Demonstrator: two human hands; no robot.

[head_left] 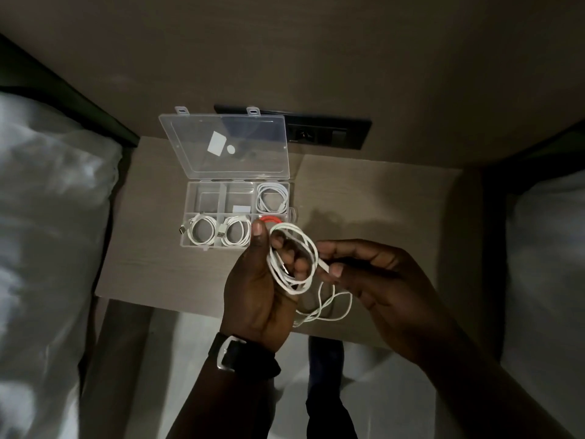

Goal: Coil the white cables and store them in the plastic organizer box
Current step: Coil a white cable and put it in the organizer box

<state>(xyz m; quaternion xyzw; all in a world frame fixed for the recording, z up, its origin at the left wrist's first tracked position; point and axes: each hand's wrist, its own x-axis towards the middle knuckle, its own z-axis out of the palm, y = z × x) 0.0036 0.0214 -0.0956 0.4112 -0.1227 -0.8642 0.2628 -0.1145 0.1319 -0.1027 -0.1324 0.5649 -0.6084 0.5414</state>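
Note:
A clear plastic organizer box (186,213) lies open on the small table, its lid (224,147) tilted back against the wall. Three compartments each hold a coiled white cable: front left (199,231), front middle (234,232) and back right (272,198). Something red (270,219) shows in the front right compartment. My left hand (256,289) holds several loops of a white cable (311,251) just in front of the box. My right hand (361,274) pinches the same cable beside the loops. The loose tail (332,308) hangs down to the table's front edge.
The beige table (380,201) stands between two beds with white bedding, on the left (47,217) and on the right (550,248). A black socket panel (326,134) sits on the wall behind the box. A black watch (240,354) is on my left wrist.

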